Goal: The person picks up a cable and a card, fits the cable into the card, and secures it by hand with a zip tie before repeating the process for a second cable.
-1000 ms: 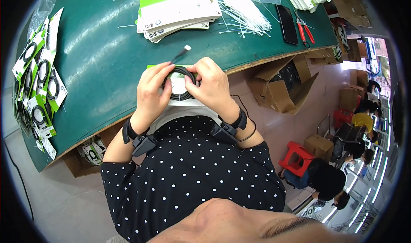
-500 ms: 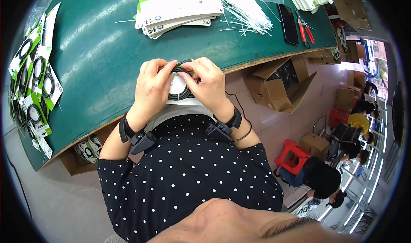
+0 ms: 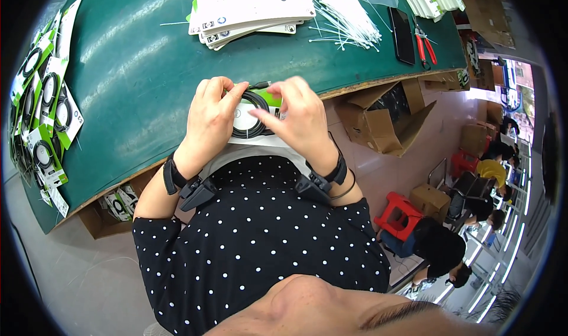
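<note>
A coiled black cable (image 3: 258,129) lies on a white and green card (image 3: 276,97) at the near table edge, in front of my body. A thin white tie crosses the coil's lower part. My left hand (image 3: 212,120) pinches the coil and card at their left side, thumb and fingers together. Above the coil, a dark cable plug (image 3: 260,85) sticks out to the right. My right hand (image 3: 303,123) is lifted off at the right of the coil, thumb and fingers apart, with nothing seen between them; its fingertips are slightly blurred.
On the green table (image 3: 136,87) are stacked cards (image 3: 251,7), white cable ties (image 3: 349,16), a phone (image 3: 402,35) and red-handled pliers (image 3: 425,46). Carded cables (image 3: 44,111) pile up at left. An open carton (image 3: 387,120) stands below the edge at right. People sit farther right.
My right hand has let go of the coil and drawn back to the right, its fingers spreading. More of the coil, plug and green card shows. The left hand keeps its pinch.
</note>
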`<state>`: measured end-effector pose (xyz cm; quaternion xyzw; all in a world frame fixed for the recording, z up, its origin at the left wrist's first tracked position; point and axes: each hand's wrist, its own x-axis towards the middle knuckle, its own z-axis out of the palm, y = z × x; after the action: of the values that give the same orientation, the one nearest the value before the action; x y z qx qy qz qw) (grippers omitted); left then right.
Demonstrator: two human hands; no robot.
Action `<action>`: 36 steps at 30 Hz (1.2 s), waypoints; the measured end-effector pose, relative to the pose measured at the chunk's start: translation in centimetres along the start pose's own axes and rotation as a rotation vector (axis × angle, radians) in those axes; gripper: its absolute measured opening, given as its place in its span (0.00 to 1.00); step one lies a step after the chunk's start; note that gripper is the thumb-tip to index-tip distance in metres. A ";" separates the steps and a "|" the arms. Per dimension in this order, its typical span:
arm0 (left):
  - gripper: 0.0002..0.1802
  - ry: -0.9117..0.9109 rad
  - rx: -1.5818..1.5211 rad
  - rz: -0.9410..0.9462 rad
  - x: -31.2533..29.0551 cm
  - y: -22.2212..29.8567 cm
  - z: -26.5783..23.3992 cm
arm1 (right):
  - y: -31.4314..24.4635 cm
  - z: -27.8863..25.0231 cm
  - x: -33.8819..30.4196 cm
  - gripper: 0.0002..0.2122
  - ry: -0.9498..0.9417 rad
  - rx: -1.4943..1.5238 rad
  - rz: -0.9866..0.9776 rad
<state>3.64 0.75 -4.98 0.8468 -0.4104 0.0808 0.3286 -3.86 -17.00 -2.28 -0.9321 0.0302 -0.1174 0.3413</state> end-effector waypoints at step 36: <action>0.19 -0.019 -0.027 -0.031 -0.3 0.5 -0.8 | 1.7 1.2 1.5 0.08 0.074 0.057 -0.327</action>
<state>3.15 1.20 -4.25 0.8492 -0.4014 0.0620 0.3375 -2.07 -17.79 -3.96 -0.9096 -0.1128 -0.2062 0.3425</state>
